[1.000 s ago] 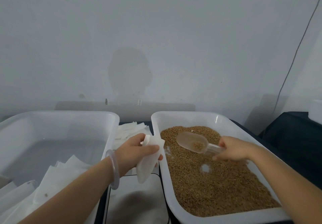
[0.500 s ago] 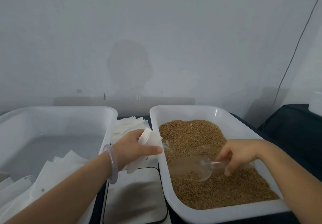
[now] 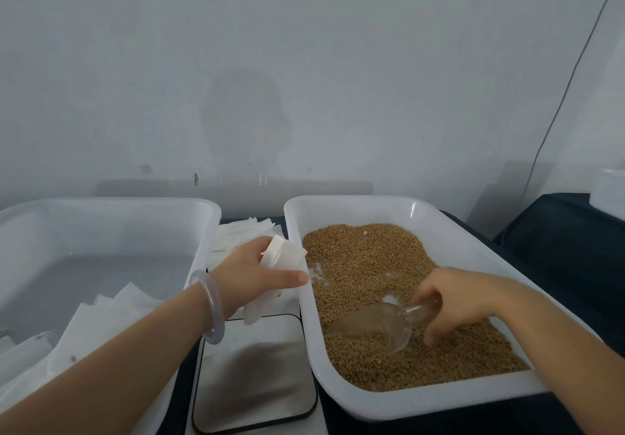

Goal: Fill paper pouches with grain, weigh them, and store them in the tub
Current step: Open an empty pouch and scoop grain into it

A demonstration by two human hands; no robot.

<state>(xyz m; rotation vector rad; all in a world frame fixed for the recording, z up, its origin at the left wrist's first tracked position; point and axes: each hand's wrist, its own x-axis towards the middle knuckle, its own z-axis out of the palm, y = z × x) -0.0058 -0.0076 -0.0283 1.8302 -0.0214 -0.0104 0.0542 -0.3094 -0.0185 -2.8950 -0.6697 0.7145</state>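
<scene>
A thin cable [image 3: 563, 96] runs down the pale wall [image 3: 304, 62]; a white container [image 3: 608, 191] stands on the dark tabletop [image 3: 558, 238].

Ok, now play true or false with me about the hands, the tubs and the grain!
1. The left hand holds a white paper pouch. True.
2. The right hand holds a metal spoon. False: it grips a clear scoop dipped in the grain.
3. The grain fills the tub on the left. False: it lies in the right tub; the left tub holds white pouches.
4. A bracelet sits on the left wrist. True.
5. The pouch lies flat on the weighing plate. False: the hand holds it in the air, over the far edge of the scale.
</scene>
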